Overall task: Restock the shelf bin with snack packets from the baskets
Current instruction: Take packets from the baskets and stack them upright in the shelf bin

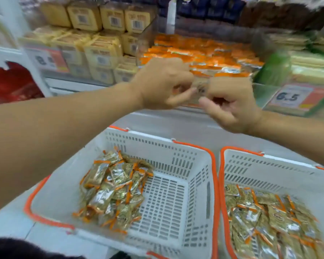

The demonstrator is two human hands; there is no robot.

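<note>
Orange-packed shelf bin (204,53), back centre, heaped with packets. White left basket (157,152), packets piled at its left side; right basket (269,165), fuller. Left hand (161,85) and right hand (232,107), fingers pinched together on one snack packet (201,86) before the bin.

a shop: stocked shelves (105,53), a price tag (295,97), shopping baskets (157,144).
</note>
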